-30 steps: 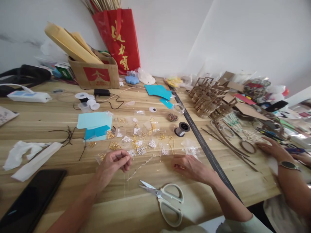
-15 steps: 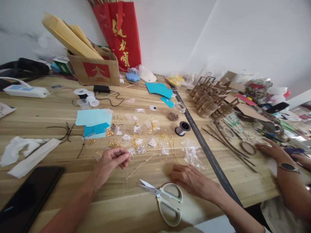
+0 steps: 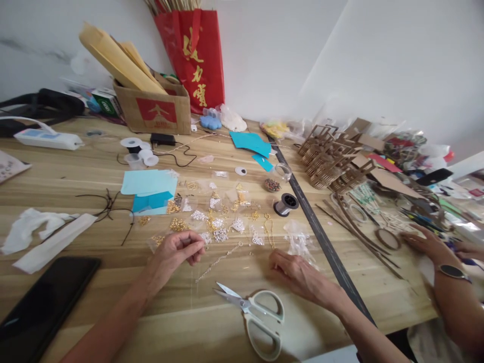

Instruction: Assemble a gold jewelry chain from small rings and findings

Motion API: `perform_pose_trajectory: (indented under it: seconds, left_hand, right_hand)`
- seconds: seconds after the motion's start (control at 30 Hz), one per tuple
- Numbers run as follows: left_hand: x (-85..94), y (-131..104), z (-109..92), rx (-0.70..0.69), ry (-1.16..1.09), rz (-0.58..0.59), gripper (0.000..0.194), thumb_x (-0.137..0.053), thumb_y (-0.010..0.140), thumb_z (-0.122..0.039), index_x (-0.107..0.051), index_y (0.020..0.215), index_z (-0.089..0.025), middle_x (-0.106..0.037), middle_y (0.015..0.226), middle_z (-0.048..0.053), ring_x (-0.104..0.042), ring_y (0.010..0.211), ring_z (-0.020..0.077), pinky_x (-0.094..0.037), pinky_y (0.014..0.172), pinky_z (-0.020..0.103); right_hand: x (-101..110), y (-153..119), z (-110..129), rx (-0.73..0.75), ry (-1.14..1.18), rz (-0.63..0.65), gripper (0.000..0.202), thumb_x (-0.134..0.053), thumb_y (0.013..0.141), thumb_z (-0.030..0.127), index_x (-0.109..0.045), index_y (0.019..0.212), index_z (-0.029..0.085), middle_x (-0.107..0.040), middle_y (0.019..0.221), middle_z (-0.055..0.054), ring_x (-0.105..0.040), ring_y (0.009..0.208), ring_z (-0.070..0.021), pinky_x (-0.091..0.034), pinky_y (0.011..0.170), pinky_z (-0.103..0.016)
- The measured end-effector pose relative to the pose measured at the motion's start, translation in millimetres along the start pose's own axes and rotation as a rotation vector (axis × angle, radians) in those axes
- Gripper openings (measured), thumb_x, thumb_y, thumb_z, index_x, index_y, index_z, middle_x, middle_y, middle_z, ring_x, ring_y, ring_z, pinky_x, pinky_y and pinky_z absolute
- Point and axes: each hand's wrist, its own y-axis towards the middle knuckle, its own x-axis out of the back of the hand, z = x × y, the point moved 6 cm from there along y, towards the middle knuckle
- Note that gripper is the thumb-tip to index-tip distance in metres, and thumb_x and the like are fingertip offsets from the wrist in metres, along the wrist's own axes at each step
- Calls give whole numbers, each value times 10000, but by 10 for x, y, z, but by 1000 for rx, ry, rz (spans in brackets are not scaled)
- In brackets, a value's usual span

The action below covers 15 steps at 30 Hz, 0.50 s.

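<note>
My left hand [image 3: 183,250] is closed in a pinch beside the small piles of findings. What its fingertips hold is too small to make out; faint clear lines show on the table below it. My right hand [image 3: 298,276] rests on the table with fingers curled together, its fingertips by the lower end of a gold chain [image 3: 269,231]. Whether it grips anything is hidden. Between the hands lies a silver chain [image 3: 219,260] with a ring at its upper end. Scissors [image 3: 245,304] with pale handles lie partly open nearer me. Gold beads [image 3: 179,224] and silver findings [image 3: 221,235] sit beyond.
A wire spool [image 3: 286,204] and a plastic bag [image 3: 299,237] stand beyond my right hand. At left lie a black phone [image 3: 49,307] and blue cards [image 3: 141,182]. Small woven baskets [image 3: 325,156] are stacked at right, near another person's hand [image 3: 425,242].
The whole view has shifted slightly right. My right hand has moved a little left relative to the scissors and gold chain. My left hand keeps its pinch in nearly the same place.
</note>
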Motion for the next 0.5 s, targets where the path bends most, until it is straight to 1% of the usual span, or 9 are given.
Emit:
perform_pose_trajectory:
  seconds: [0.1, 0.17, 0.23, 0.3, 0.37, 0.5]
  left_hand:
    - [-11, -3, 2, -5, 10, 15, 235, -699, 674, -374, -639, 670, -146, -629, 591, 4, -549, 512, 112, -465, 495, 228]
    - [-19, 0, 13, -16, 12, 29, 233, -693, 686, -373, -640, 687, -146, -632, 595, 6, -549, 517, 113, -465, 500, 228]
    - [-26, 5, 31, -23, 5, 44, 234, -692, 688, -373, -637, 695, -146, -634, 596, 10, -549, 518, 115, -464, 499, 230]
    - [-29, 10, 48, -24, -2, 52, 236, -690, 691, -374, -635, 697, -145, -635, 594, 12, -550, 519, 117, -462, 497, 232]
    - [-32, 11, 58, -18, -4, 55, 238, -690, 691, -376, -633, 699, -145, -635, 591, 12, -549, 519, 117, -461, 499, 233]
    - [-40, 5, 47, -5, -18, 45, 252, -707, 665, -384, -631, 694, -145, -630, 586, 7, -539, 510, 112, -457, 493, 232]
  right_hand:
    - [58, 30, -51, -72, 188, -6, 109, -431, 928, 135, -528, 907, 181, -591, 782, -1, -558, 653, -124, -398, 602, -231]
    - [67, 41, -57, -108, 231, 7, 92, -453, 925, 156, -540, 908, 179, -589, 749, 6, -553, 637, -123, -395, 591, -228]
    - [69, 52, -5, -94, 201, 31, 121, -456, 931, 168, -551, 856, 176, -585, 754, 3, -555, 641, -123, -386, 595, -230]
    - [55, 62, 95, -35, 134, 70, 167, -455, 939, 169, -558, 807, 174, -591, 809, -9, -571, 675, -124, -378, 610, -234]
    - [24, 67, 187, -2, 71, 100, 167, -474, 939, 183, -567, 800, 177, -596, 831, -9, -583, 689, -128, -366, 600, -234]
    - [-87, 76, 292, -36, -12, 100, 158, -487, 943, 223, -569, 814, 182, -603, 832, -6, -593, 702, -135, -372, 628, -248]
